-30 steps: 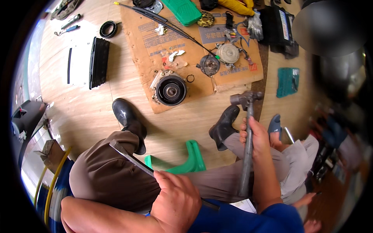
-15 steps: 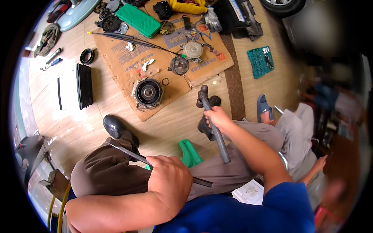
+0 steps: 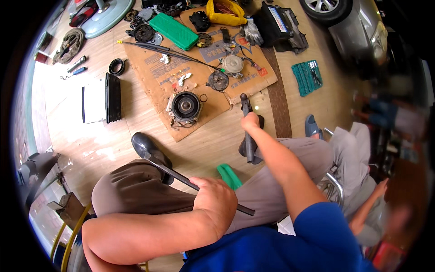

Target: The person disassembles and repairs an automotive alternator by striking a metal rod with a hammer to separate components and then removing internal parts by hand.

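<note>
My left hand is closed on a long dark metal bar with a flattened end, held slantwise over my lap. My right hand, arm stretched forward, grips a hammer by its dark handle, head pointing away from me near the cardboard's front edge. On the cardboard sits a round metal part with a black ring face, beside a disc, a silver housing and thin black rods. A green plastic object lies between my legs, partly hidden.
A white-and-black panel, black ring, teal socket case, black battery-like box and yellow bag surround the cardboard. A car wheel is top right; a seated person in grey trousers is at my right.
My right hand and hammer have moved left and forward, arm straighter. My left hand stays over my lap with the bar, slightly shifted. The view has swung, bringing the car wheel into sight.
</note>
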`<action>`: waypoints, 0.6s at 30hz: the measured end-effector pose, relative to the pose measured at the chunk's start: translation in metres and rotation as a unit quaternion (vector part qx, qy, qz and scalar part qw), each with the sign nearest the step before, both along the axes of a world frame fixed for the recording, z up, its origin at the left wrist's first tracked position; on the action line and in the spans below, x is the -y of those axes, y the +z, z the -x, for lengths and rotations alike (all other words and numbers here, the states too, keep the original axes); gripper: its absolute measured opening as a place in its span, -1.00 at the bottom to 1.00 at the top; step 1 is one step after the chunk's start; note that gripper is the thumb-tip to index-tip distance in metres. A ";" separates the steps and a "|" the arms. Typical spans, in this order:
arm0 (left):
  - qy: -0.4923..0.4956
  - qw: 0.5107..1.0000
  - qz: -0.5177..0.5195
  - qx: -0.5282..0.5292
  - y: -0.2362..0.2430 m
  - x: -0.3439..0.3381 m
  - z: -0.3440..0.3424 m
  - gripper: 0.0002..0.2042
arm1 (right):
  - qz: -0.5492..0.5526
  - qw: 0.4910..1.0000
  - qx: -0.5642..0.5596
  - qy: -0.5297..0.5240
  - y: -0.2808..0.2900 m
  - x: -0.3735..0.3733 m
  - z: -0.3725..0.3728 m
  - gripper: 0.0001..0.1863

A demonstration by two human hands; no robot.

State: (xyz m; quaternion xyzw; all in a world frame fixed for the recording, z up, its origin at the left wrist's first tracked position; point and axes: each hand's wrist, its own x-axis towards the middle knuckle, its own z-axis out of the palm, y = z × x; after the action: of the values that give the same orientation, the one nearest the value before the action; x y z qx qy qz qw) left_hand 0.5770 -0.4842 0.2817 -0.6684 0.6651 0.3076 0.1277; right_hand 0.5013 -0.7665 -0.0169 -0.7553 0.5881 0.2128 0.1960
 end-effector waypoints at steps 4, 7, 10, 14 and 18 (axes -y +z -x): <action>0.019 1.000 -0.017 -0.013 0.001 -0.004 -0.006 -0.70 | 0.029 0.999 0.017 -0.001 -0.027 -0.009 -0.012 -0.70; 0.027 0.998 -0.047 -0.023 0.002 -0.002 -0.010 -0.67 | 0.058 0.998 0.024 -0.017 -0.045 -0.010 -0.027 -0.70; 0.014 0.996 -0.088 -0.017 0.004 0.005 -0.013 -0.63 | 0.067 0.994 0.056 -0.060 -0.068 -0.014 -0.043 -0.67; 0.048 0.994 -0.091 -0.039 0.005 0.008 -0.017 -0.65 | 0.056 0.986 0.088 -0.132 -0.106 -0.025 -0.046 -0.56; 0.049 0.997 -0.061 -0.005 0.003 0.007 -0.019 -0.72 | 0.028 0.977 0.161 -0.137 -0.140 -0.025 -0.032 -0.49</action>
State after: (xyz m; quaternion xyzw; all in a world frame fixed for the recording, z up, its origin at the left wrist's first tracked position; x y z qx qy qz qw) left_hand 0.5961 -0.4911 0.2852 -0.6894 0.6125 0.3567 0.1492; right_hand 0.5329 -0.7418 -0.1570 -0.6972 0.6523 0.0434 0.2943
